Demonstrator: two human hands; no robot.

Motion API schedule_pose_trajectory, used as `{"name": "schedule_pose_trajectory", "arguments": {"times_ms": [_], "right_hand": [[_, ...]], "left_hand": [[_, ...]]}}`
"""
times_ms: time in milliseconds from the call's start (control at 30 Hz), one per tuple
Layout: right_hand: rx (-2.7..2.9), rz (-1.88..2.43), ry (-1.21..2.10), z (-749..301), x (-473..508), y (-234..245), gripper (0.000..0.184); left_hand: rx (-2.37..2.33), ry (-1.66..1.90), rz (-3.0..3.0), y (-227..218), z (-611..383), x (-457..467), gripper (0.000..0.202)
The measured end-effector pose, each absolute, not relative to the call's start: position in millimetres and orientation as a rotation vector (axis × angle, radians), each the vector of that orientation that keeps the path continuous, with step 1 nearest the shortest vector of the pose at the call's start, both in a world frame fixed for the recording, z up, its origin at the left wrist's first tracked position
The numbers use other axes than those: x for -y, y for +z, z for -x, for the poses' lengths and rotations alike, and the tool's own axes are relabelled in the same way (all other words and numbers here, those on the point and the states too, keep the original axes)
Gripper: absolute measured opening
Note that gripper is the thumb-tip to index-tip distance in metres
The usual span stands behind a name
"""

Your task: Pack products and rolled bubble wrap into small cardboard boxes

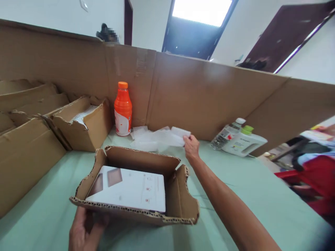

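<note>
In front of me is an open cardboard box with torn, uneven edges. Inside it lies a white printed carton with small red drawings and brown patches. My left hand grips the box's near wall at the lower left corner, its fingertips partly hidden under the edge. Beyond the box, my right hand is stretched out, pinching the right end of a translucent white plastic bag. Several similar thin pieces lie bunched together there on the green cloth, and I cannot tell where one stops and another begins.
An orange bottle stands behind the box. Cut-down cardboard boxes crowd the left. At right, a clear bottle leans beside a white jug. A tall cardboard partition runs along the back; a person's head shows above it.
</note>
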State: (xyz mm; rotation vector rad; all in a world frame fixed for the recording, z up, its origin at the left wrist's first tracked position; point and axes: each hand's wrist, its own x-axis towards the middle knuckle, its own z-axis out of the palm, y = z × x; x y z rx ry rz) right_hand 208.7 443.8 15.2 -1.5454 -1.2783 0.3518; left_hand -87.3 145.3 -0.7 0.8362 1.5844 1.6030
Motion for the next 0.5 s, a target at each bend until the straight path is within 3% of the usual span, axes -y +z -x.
{"name": "schedule_pose_trajectory", "arguments": {"times_ms": [200, 367, 500], "right_hand": [[0.967, 1.585, 0.635, -269, -286, -6, 0.034], [0.948, 1.733, 0.903, -310, -159, 2, 0.049], [1.172, 1.883, 0.706, -334, -109, 19, 0.054]], "left_hand": [[-1.547, 1.622, -0.944, -5, 96, -144, 0.073], [-1.645, 1.601, -1.045, -8, 104, -144, 0.054], [-1.698, 1.601, -1.098, -9, 109, -146, 0.043]]}}
